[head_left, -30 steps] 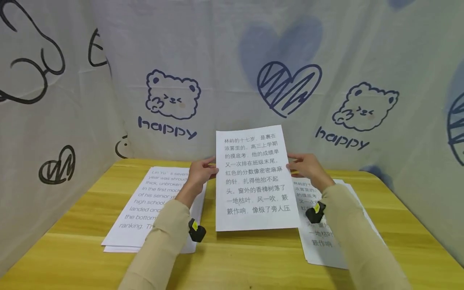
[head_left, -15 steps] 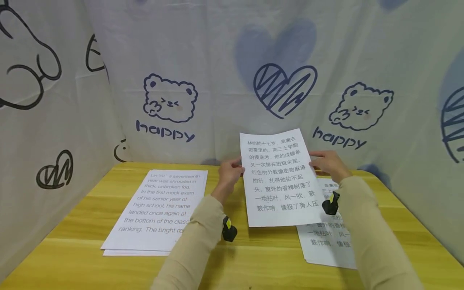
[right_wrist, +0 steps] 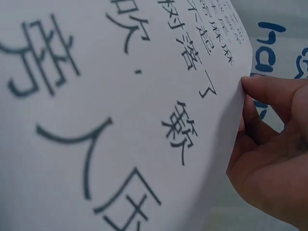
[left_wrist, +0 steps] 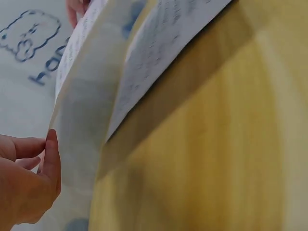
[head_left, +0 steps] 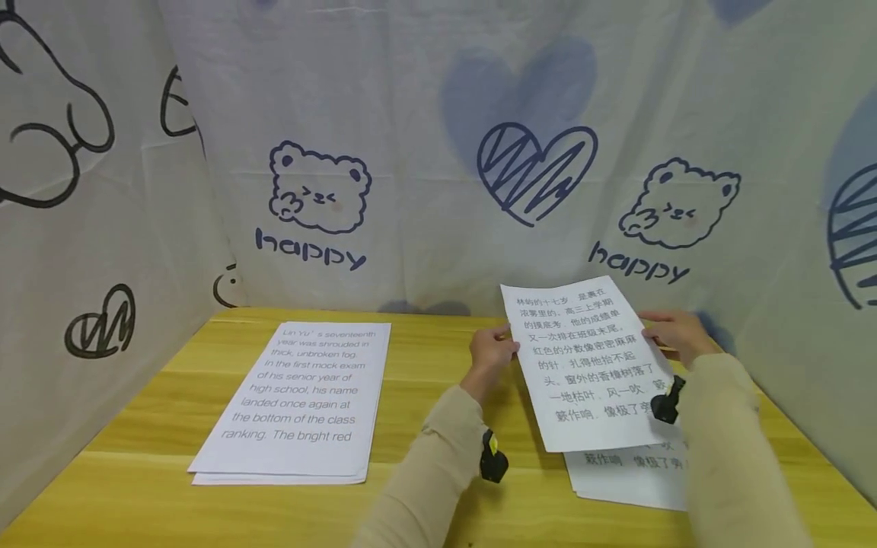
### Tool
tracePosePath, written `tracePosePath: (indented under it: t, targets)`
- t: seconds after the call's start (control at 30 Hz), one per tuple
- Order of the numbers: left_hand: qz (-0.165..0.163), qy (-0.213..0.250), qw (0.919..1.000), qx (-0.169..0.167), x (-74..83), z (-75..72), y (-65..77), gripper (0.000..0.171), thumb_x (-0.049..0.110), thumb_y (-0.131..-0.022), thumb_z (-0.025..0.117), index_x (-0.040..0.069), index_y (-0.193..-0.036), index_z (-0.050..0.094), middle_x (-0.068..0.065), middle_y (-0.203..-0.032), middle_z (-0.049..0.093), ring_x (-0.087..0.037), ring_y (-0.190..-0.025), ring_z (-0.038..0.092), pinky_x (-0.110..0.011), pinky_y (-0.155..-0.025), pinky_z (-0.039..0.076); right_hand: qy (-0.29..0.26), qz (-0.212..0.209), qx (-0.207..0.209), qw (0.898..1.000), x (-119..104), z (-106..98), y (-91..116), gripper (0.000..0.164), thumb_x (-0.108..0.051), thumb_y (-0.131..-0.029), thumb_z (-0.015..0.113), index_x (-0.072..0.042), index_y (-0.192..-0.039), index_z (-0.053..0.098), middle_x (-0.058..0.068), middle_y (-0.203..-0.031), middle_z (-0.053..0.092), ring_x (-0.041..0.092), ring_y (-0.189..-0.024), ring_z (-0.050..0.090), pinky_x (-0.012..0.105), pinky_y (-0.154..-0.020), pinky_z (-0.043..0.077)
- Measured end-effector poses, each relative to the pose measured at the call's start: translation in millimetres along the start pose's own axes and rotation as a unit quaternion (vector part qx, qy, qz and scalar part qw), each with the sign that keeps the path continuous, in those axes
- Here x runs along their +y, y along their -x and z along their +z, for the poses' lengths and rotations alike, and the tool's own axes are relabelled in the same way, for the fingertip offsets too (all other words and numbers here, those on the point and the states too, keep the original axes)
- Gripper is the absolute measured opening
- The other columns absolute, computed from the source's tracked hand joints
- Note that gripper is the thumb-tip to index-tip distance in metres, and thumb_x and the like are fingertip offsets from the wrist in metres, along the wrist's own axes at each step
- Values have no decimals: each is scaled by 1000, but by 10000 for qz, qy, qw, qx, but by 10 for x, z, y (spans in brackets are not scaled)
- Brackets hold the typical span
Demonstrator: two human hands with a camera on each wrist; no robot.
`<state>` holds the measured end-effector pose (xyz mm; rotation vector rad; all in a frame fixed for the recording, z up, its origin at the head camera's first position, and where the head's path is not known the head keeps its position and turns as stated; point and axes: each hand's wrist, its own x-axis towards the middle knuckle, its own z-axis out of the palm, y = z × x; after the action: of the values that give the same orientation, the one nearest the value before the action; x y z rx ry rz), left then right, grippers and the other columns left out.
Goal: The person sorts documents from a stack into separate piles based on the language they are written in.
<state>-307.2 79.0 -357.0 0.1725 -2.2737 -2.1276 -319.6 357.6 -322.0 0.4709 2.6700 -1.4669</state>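
A white sheet of paper (head_left: 582,365) printed with Chinese text is held up, tilted, over the right side of the table. My left hand (head_left: 490,353) pinches its left edge; the left wrist view shows thumb and fingertips of that hand (left_wrist: 29,173) meeting on the paper's edge. On the opposite edge, my right hand (head_left: 678,335) pinches the sheet between thumb and fingers, as the right wrist view shows of the hand (right_wrist: 274,139). Below the sheet lies a paper stack (head_left: 626,483) with the same kind of Chinese text, mostly covered by the sheet and right sleeve.
A stack of papers (head_left: 294,403) with English text lies on the left of the wooden table (head_left: 438,426). A white curtain (head_left: 425,152) with bear and heart drawings hangs behind the table and along its sides.
Both hands have carried the Chinese-text sheet from the middle of the table to the right and lower, over the right stack. The English stack has come into full view.
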Motion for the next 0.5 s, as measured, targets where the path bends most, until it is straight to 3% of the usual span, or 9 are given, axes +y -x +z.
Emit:
tracePosePath:
  t: [0.13, 0.27, 0.37, 0.5]
  targets:
    - [79, -451, 9989, -26, -104, 141, 55, 38, -8, -82, 68, -3, -120, 66, -11, -83, 66, -18, -70, 65, -24, -63, 54, 57, 1, -164, 9998, 114, -107, 93, 55, -3, -93, 50, 6, -145, 35, 29, -131, 48, 29, -97, 55, 41, -81, 48]
    - [50, -758, 9971, -80, -184, 296, 143, 37, -8, -80, 68, -3, -117, 67, -10, -82, 67, -12, -65, 59, -21, -58, 51, 162, 110, -12, 9998, 280, -179, 147, 55, -2, -91, 51, 9, -143, 36, 29, -123, 51, 23, -86, 57, 33, -70, 48]
    - [65, -1067, 9942, -101, -214, 424, 242, 37, -9, -80, 65, -3, -117, 68, -11, -91, 69, -13, -68, 57, -21, -58, 49, 332, 110, 337, 9988, 433, -189, 184, 52, 0, -89, 51, 11, -139, 40, 34, -123, 48, 32, -93, 55, 37, -73, 46]
    - [-128, -1262, 9918, -124, -213, 569, 354, 37, -9, -81, 62, -2, -117, 68, -13, -107, 68, -19, -90, 62, -29, -73, 53, 497, 57, 582, 9970, 621, -167, 192, 50, 0, -87, 50, 15, -134, 43, 38, -123, 47, 42, -101, 51, 44, -79, 45]
